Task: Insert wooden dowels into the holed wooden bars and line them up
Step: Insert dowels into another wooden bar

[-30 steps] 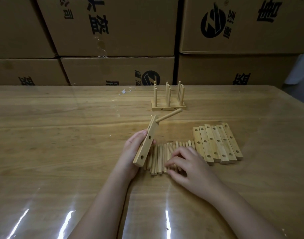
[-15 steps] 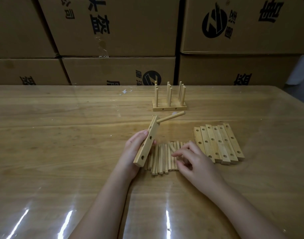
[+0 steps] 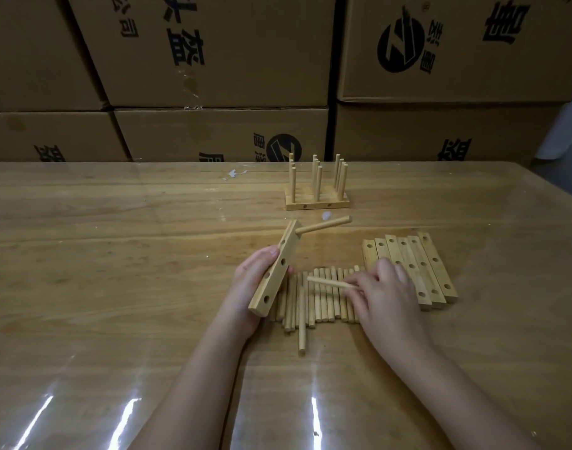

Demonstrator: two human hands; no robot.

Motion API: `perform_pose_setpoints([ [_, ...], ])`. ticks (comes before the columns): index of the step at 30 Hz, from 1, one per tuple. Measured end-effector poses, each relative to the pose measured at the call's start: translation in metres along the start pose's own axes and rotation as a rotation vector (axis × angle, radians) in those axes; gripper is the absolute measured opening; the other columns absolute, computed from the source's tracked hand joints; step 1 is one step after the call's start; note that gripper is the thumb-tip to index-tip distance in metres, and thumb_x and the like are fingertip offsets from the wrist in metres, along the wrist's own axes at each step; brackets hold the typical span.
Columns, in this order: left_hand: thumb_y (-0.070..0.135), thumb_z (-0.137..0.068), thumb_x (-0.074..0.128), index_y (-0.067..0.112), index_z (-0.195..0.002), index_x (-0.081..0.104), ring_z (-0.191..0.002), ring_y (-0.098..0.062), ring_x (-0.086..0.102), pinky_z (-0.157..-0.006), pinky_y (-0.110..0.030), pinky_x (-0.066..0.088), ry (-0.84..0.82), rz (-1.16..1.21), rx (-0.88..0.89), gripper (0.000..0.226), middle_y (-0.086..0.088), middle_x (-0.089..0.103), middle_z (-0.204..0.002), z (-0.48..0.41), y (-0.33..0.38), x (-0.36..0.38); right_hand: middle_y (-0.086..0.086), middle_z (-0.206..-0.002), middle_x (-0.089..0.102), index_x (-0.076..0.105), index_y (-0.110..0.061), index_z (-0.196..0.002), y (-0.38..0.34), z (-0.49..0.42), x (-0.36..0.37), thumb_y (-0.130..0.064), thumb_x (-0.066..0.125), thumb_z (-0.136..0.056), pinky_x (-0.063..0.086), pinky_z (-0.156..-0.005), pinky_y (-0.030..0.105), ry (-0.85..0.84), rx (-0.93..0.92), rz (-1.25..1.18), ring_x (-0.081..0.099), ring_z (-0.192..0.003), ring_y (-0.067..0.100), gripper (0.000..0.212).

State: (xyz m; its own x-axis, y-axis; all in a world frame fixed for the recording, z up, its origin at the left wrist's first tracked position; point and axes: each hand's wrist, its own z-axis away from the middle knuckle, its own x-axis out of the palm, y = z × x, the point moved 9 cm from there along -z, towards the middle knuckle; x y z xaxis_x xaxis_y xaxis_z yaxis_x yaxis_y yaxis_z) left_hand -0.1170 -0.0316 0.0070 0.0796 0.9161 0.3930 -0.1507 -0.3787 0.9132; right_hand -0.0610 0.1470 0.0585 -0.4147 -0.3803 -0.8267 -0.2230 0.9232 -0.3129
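- Wooden bar [image 3: 271, 274] at frame centre, tilted, with its long axis running from lower left to upper right. The left hand [image 3: 254, 282] is clenched round it from behind, and the holed face looks right.
- A seated dowel [image 3: 323, 225] juts rightward from its top hole.
- The right hand [image 3: 387, 295] pinches a free dowel [image 3: 327, 282] by its right end, above the loose dowels [image 3: 320, 303] on the desk [image 3: 115, 254].
- The free dowel lies almost level, just right of the bar, with its tip aimed left at the empty middle holes. The next move is probably a short leftward push, square to the face.
- Spare bars [image 3: 418, 271] lie at right, and the finished set [image 3: 317, 203] stands above centre.
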Motion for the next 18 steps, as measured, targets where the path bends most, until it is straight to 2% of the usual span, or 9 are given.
perform_pose_setpoints([
  [2,0.034,-0.074,0.066,0.019,-0.095,0.075,-0.066,-0.011,0.068,-0.054,-0.020,0.052,-0.011,-0.002,-0.002,0.028,-0.006,0.071,-0.076,0.000,0.000,0.001,-0.010,-0.076,0.047,0.065,-0.020,-0.094,0.008,-0.001,-0.001,-0.019,0.064,-0.085,0.037,-0.062,0.022,-0.003,0.073,-0.231,0.045,-0.070,0.009,0.009],
  [5,0.036,-0.075,0.065,0.017,-0.102,0.071,-0.065,-0.009,0.067,-0.054,-0.019,0.052,-0.017,-0.016,0.004,0.034,-0.005,0.071,-0.076,0.001,0.001,0.000,-0.003,-0.075,0.061,0.061,-0.028,-0.085,0.017,0.002,0.016,-0.016,0.063,-0.085,0.047,-0.058,0.017,-0.118,0.278,-0.778,0.057,-0.069,0.007,0.012],
  [8,0.036,-0.075,0.065,0.018,-0.102,0.072,-0.065,-0.009,0.067,-0.053,-0.019,0.051,-0.009,-0.033,0.015,0.034,-0.005,0.071,-0.076,0.000,0.001,0.000,0.001,-0.083,0.070,0.069,-0.022,-0.090,0.015,0.003,0.025,-0.008,0.064,-0.083,0.052,-0.063,0.018,-0.175,0.380,-1.162,0.065,-0.076,0.011,0.015],
  [10,0.037,-0.075,0.065,0.019,-0.102,0.072,-0.064,-0.008,0.066,-0.052,-0.018,0.050,-0.002,-0.052,0.021,0.034,-0.004,0.071,-0.075,0.000,0.002,0.000,0.009,-0.086,0.071,0.069,-0.012,-0.096,0.012,0.002,0.025,-0.013,0.061,-0.083,0.053,-0.064,0.020,-0.178,0.394,-1.381,0.065,-0.078,0.016,0.016],
  [13,0.038,-0.076,0.064,0.023,-0.097,0.075,-0.064,-0.008,0.066,-0.053,-0.018,0.050,-0.008,-0.077,0.029,0.028,-0.003,0.071,-0.074,-0.001,0.002,0.001,0.014,-0.088,0.070,0.067,-0.004,-0.099,0.011,0.001,0.023,-0.027,0.055,-0.080,0.054,-0.064,0.022,-0.162,0.401,-1.525,0.066,-0.078,0.019,0.033],
  [18,0.031,-0.085,0.059,0.024,-0.089,0.077,-0.063,-0.009,0.067,-0.054,-0.019,0.051,-0.020,-0.101,0.029,0.020,-0.003,0.071,-0.070,0.000,0.002,0.004,0.019,-0.089,0.070,0.062,-0.001,-0.098,0.014,0.000,0.025,-0.022,0.058,-0.078,0.055,-0.065,0.023,-0.142,0.432,-1.574,0.068,-0.080,0.024,0.029],
])
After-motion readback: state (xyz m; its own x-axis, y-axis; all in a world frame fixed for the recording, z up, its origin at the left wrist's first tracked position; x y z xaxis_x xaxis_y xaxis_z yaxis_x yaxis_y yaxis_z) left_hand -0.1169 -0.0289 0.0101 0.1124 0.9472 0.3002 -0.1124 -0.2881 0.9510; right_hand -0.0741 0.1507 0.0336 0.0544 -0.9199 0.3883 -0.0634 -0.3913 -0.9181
